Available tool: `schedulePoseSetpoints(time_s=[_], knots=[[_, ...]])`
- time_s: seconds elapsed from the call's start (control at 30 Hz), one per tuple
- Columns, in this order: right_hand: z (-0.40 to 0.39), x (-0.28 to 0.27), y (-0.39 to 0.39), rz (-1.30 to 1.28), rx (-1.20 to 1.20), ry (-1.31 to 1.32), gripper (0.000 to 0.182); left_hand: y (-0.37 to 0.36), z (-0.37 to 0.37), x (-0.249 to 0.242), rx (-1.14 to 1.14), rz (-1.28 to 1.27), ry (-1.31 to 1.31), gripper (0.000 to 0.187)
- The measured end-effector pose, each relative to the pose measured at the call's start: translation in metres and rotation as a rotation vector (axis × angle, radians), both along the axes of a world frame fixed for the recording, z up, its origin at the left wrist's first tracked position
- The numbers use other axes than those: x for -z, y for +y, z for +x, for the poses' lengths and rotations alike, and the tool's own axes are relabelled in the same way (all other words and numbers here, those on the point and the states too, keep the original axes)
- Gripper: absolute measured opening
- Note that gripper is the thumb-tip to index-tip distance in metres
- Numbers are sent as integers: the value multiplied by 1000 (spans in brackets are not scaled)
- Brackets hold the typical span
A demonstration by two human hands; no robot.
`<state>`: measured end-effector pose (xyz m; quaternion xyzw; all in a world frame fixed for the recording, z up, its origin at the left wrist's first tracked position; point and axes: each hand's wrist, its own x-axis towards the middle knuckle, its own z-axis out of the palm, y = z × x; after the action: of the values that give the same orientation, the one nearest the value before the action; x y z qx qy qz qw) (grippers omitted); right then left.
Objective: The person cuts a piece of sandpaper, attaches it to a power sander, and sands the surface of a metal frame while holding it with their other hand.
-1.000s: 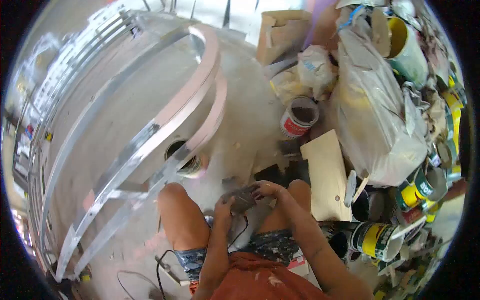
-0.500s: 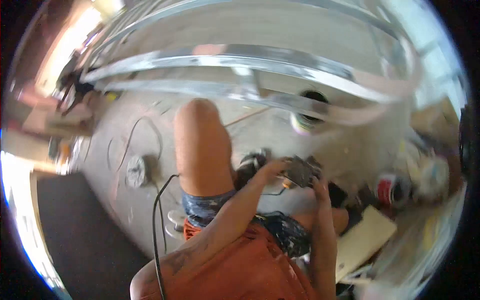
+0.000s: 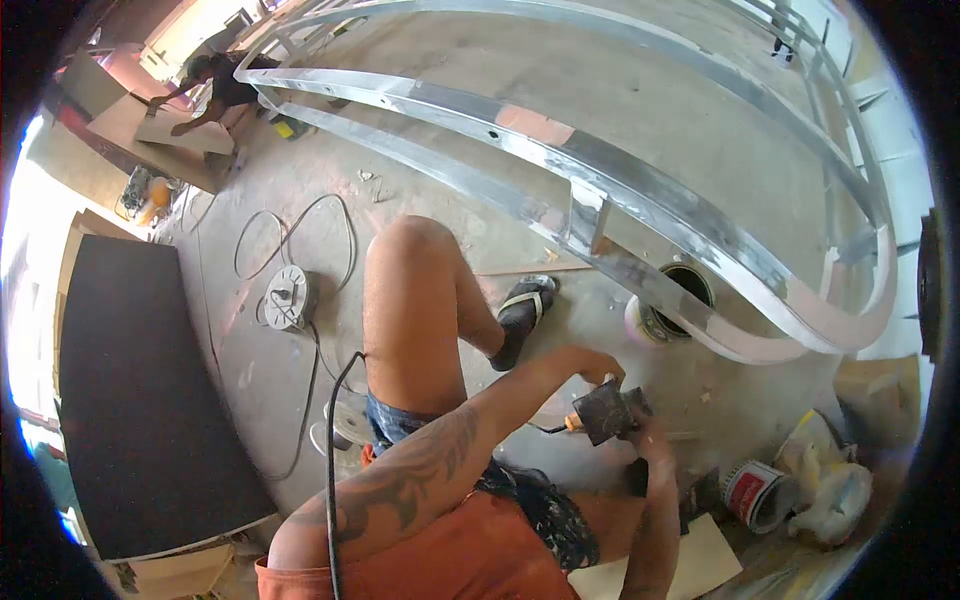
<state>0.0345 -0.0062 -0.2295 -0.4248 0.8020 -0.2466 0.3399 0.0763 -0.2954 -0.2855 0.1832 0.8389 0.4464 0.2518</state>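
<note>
Low in front of my right thigh is a corded palm sander [image 3: 602,414], its dark square pad face turned toward me. An orange part and a black cord show at its left side. My left hand [image 3: 601,369] has its fingers closed at the sander's upper edge. From the lower right my right hand [image 3: 653,442] grips the sander's far side, its fingers partly hidden. A metal frame [image 3: 640,150] with pale filler patches runs across the floor ahead. Beneath its near rail stands an open can [image 3: 655,318].
A cable reel [image 3: 290,297] with loose cord lies left of my knee. A large black panel [image 3: 150,400] leans at left. To my right are a red-labelled can [image 3: 757,494] and a plastic bag [image 3: 835,490]. Far left, another person [image 3: 215,90] handles a board.
The view has swung, shifting the frame and floor objects across it. My hands and the sander sit lower in view. The sander has turned slightly, and both hands stay on it.
</note>
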Motion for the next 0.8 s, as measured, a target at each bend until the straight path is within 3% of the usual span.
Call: schedulePoseSetpoints(time_s=[0.13,0.2,0.23,0.3,0.37,0.4,0.43,0.5,0.53,0.6,0.63,0.7,0.73,0.8], knots=[[13,-45,-24,179,114,-60,56,-2,16,1,-69,58,182,45],[20,-18,-28,38,581,-556,48,2,24,-7,-105,-20,230,38],[26,0,-23,48,567,-550,48,6,29,-6,-122,-15,233,38],[35,49,-6,-332,959,-819,50,10,34,-4,-228,30,208,38],[33,136,38,-389,594,-137,51,19,54,-7,-520,73,233,39],[33,176,58,-409,499,228,52,22,69,-15,-752,136,100,41],[40,193,61,-415,485,229,52,25,82,-19,-765,134,107,41],[73,204,63,-506,1013,-557,40,39,106,-26,-1026,748,-439,36],[87,156,44,-478,953,-423,41,47,112,-21,-1036,753,-431,36],[118,27,-9,-414,851,-140,42,59,127,4,-998,792,-136,34],[118,30,-10,-417,849,-145,42,55,127,-1,-1001,788,-135,34],[108,46,-5,-530,1054,-527,46,49,122,-16,-948,711,-309,33],[98,67,7,-520,1045,-530,46,48,119,-15,-961,717,-311,33],[78,116,41,-187,551,220,46,49,112,9,-801,653,-227,43]])
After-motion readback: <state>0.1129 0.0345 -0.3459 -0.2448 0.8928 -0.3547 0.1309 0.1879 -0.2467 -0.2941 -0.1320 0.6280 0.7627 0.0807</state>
